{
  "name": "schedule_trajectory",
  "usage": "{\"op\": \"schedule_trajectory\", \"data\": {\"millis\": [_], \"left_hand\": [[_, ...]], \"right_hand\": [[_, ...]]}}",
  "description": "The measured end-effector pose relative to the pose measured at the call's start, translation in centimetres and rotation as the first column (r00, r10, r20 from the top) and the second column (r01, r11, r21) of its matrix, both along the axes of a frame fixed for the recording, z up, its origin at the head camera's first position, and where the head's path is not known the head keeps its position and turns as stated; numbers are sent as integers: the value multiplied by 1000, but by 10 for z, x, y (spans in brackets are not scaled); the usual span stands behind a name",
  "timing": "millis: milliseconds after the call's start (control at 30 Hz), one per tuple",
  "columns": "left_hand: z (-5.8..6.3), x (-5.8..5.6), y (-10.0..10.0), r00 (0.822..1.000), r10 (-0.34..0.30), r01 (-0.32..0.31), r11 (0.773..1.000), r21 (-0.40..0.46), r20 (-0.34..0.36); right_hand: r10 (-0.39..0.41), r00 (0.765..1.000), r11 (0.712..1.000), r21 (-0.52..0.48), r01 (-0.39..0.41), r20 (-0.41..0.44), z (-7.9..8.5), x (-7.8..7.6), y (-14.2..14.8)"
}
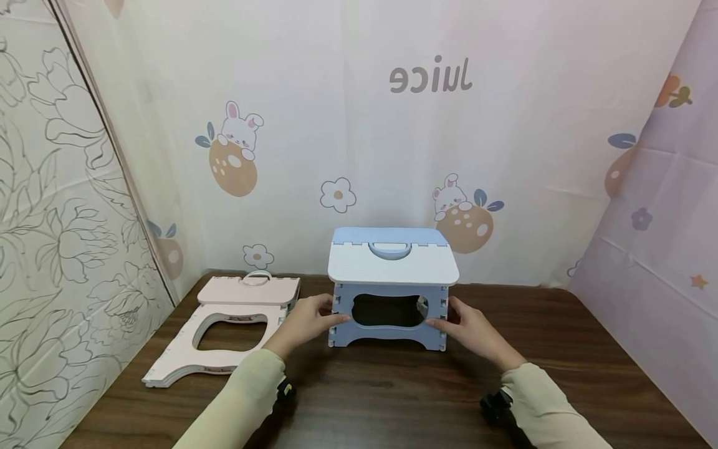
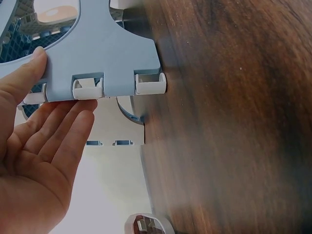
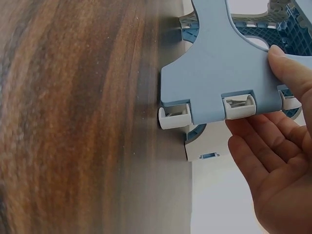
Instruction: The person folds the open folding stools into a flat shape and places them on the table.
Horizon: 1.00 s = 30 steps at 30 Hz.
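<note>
A blue and white folding step stool point(image 1: 392, 262) stands unfolded on the brown wooden table, its white top and blue carry handle toward the back wall. My left hand point(image 1: 308, 321) grips its left side, thumb on the blue front panel and fingers behind the hinged edge. On the opposite side my right hand point(image 1: 471, 327) holds it the same way. The left wrist view shows the left thumb point(image 2: 34, 66) near the panel's oval opening. In the right wrist view, the right thumb point(image 3: 285, 63) lies on the blue panel point(image 3: 219, 78), with fingers under the white hinges.
A pink folding stool point(image 1: 185, 358) lies folded flat on the table point(image 1: 392, 399) at the left. Printed curtains point(image 1: 291, 125) hang behind the table and along both sides. A dark wrist device point(image 1: 496, 404) sits under the right sleeve.
</note>
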<state>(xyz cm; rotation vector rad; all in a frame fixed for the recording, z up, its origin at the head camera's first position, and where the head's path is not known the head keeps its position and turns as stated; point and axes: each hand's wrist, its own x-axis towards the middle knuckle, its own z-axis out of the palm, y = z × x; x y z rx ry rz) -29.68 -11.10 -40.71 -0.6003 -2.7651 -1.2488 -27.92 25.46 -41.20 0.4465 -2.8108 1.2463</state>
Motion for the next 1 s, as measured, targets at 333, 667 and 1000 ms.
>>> {"op": "schedule_trajectory", "data": {"millis": [333, 667, 1000], "left_hand": [[0, -1, 0, 1000, -3, 3, 1000, -2, 8], [0, -2, -2, 1000, -18, 18, 1000, -4, 16], [0, -4, -3, 999, -13, 13, 1000, -19, 32]], "right_hand": [[0, 1000, 1000, 5, 0, 12, -3, -2, 2], [17, 999, 1000, 5, -17, 35, -3, -5, 4], [23, 999, 1000, 7, -23, 43, -1, -4, 4]]}}
